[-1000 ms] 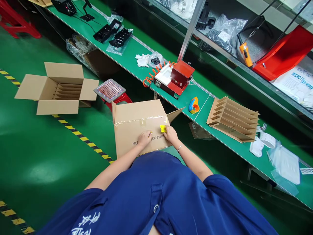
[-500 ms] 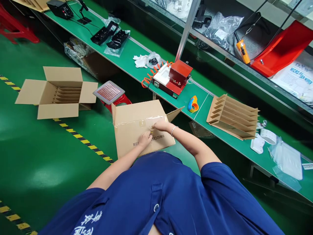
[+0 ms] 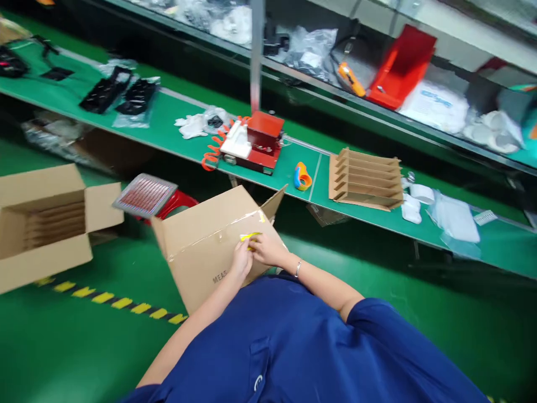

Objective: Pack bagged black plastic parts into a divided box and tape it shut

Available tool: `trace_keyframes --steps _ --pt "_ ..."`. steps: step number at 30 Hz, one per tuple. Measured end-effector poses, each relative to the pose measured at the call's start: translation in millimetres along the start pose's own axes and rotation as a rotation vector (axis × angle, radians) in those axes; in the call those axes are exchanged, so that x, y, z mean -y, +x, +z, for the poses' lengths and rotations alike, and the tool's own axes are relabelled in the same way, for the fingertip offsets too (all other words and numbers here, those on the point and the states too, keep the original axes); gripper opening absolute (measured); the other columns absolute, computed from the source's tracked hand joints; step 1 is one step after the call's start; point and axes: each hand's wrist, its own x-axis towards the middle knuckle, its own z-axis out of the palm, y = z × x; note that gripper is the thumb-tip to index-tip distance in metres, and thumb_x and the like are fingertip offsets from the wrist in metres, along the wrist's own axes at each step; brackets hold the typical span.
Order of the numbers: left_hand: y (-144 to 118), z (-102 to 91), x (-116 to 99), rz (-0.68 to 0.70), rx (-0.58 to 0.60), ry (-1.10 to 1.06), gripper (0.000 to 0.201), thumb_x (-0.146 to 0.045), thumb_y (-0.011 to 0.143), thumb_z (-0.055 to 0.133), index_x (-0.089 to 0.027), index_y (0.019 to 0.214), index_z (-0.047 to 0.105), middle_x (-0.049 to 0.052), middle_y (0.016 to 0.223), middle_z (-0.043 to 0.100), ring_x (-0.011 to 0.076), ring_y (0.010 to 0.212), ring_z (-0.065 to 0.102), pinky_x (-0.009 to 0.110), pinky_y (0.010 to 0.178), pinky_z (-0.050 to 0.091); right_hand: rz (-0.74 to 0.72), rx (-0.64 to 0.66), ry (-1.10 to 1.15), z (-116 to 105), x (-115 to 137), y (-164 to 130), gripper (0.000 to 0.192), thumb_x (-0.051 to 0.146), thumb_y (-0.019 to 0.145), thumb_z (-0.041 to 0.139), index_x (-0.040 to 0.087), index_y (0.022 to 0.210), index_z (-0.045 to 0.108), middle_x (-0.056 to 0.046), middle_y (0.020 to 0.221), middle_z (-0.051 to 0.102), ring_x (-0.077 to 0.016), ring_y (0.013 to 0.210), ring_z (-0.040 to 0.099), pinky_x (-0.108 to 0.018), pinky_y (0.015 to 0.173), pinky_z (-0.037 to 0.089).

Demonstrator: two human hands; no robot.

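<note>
L hand [image 3: 240, 262] & R hand [image 3: 268, 250] both pinch a small yellow label [image 3: 250, 237], just over a large brown cardboard box [image 3: 205, 224] w/ clear tape along its edge. Done, apparently: yellow patch [image 3: 262, 216] on box nr far R corner; left: held label not flat on box yet. Box's side flap [image 3: 274, 204] juts twd green tabletop [image 3: 165, 120] w/ orange-and-blue tape dispenser [image 3: 301, 168], brown cardboard divider rack [image 3: 367, 180], red-and-white boxy device [image 3: 265, 134]. Open brown carton [image 3: 46, 257] w/ dividers on L; red stool [image 3: 180, 201] w/ grey gridded panel [image 3: 146, 195] btwn boxes
</note>
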Motion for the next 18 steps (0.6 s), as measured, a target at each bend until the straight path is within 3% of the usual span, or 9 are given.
trace_keyframes --steps 3,5,7,10,13,15,18 --pt "2 8.5 -4 -0.035 0.092 0.003 0.047 -0.052 0.096 0.036 -0.018 0.12 0.059 0.014 0.113 0.07 0.0222 0.099 0.07 0.039 0.086 0.058 0.207 -0.198 0.3 -10 -12 -17 0.041 0.022 0.077 0.073 0.022 0.118 0.065 -0.01 0.129 0.063 -0.025 0.123 0.054 -0.04 0.106 0.044" --pt "2 23.8 -6 -0.051 0.186 0.024 0.043 -0.053 0.093 0.043 -0.02 0.114 0.063 0.013 0.113 0.071 0.0248 0.104 0.069 0.042 0.09 0.058 0.365 -0.338 0.459 -18 -25 -32 0.037 0.024 0.081 0.068 0.02 0.118 0.063 -0.008 0.116 0.067 -0.0225 0.108 0.061 -0.037 0.093 0.051" --pt "1 47.3 -7 -0.03 0.291 0.087 0.037 -0.049 0.091 0.049 -0.022 0.106 0.068 0.012 0.122 0.069 0.0279 0.12 0.063 0.047 0.104 0.051 0.473 -0.393 0.576 -26 -42 -48 0.028 0.028 0.084 0.065 0.018 0.11 0.065 -0.004 0.092 0.068 -0.0177 0.083 0.064 -0.03 0.074 0.054" --pt "0 87.9 -5 0.145 0.433 0.391 0.034 -0.046 0.09 0.05 -0.027 0.107 0.073 0.008 0.148 0.054 0.0307 0.148 0.035 0.053 0.121 0.029 0.587 -0.396 0.789 -40 -74 -72 0.021 0.036 0.081 0.072 0.016 0.087 0.068 0.002 0.066 0.062 -0.0138 0.06 0.058 -0.025 0.058 0.049" --pt "9 117.4 1 0.345 0.541 0.72 0.057 -0.047 0.081 0.06 -0.027 0.135 0.061 0.01 0.159 0.04 0.0356 0.151 0.028 0.058 0.121 0.026 0.706 -0.425 0.947 -64 -122 -104 0.026 0.039 0.078 0.077 0.015 0.078 0.067 0.002 0.062 0.062 -0.0148 0.059 0.06 -0.027 0.058 0.05" --pt "19 122.6 7 0.393 0.505 0.867 0.076 -0.049 0.077 0.062 -0.028 0.148 0.047 0.011 0.158 0.042 0.0371 0.148 0.033 0.059 0.119 0.03 0.808 -0.496 1.003 -90 -165 -133 0.023 0.037 0.085 0.073 0.015 0.089 0.068 0.0 0.074 0.067 -0.0156 0.068 0.065 -0.029 0.064 0.054" --pt "32 107.6 22 0.367 0.199 1.118 0.062 -0.055 0.08 0.051 -0.046 0.141 0.051 -0.006 0.154 0.047 0.0336 0.15 0.03 0.062 0.122 0.02 0.947 -0.596 1.003 -146 -241 -174 0.027 0.037 0.095 0.063 0.015 0.11 0.064 -0.006 0.102 0.068 -0.0166 0.086 0.067 -0.034 0.076 0.058"
